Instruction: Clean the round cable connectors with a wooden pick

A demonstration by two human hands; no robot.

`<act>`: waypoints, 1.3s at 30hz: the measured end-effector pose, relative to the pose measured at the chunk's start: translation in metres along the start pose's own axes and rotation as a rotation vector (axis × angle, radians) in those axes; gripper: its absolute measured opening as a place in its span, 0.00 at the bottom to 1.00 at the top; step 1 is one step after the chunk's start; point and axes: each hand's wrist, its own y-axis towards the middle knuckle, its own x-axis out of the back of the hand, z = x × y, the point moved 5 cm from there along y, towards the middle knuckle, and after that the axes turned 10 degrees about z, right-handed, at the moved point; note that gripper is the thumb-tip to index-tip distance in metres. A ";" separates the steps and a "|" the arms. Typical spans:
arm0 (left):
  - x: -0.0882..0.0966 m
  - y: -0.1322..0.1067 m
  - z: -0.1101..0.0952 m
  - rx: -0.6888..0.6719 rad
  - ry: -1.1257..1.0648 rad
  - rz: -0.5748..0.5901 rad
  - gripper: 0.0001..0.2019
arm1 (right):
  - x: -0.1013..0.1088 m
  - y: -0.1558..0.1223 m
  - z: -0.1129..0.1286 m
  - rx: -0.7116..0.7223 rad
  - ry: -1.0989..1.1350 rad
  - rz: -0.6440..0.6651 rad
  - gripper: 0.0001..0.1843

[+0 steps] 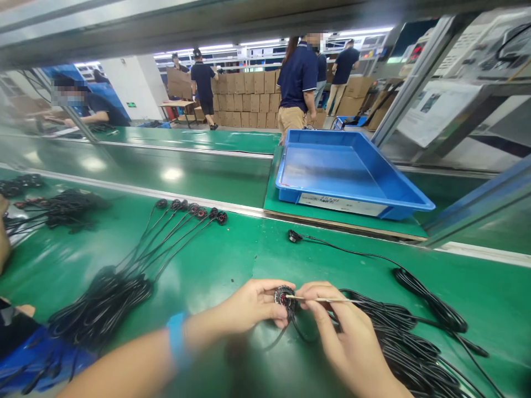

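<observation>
Pinching round connector (284,297), left hand (253,305) curled; right hand (338,326) pinching thin stick (321,299), tip touching connector

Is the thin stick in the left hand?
No, the right hand pinches the thin stick, whose tip is at the round black part held by the left hand.

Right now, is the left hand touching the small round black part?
Touching. The head view shows the left hand pinching the round black part in its fingers, no gap.
</observation>
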 end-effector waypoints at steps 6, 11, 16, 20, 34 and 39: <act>-0.004 -0.001 -0.002 -0.002 0.010 0.047 0.26 | -0.009 0.008 0.003 0.070 0.008 0.114 0.11; -0.007 0.000 -0.001 0.027 0.072 0.071 0.20 | -0.018 0.008 0.000 0.071 -0.004 0.228 0.12; -0.003 0.000 0.000 0.000 0.038 0.033 0.24 | -0.004 0.005 -0.001 0.007 0.009 0.129 0.09; 0.000 0.000 0.003 0.022 0.026 0.005 0.28 | 0.009 0.002 -0.003 -0.038 0.008 -0.057 0.07; -0.001 -0.001 -0.001 0.018 -0.002 0.020 0.27 | -0.009 0.004 0.008 0.132 -0.058 0.118 0.14; 0.002 0.000 0.001 0.034 -0.068 -0.035 0.30 | 0.004 0.000 0.015 0.089 0.010 -0.111 0.09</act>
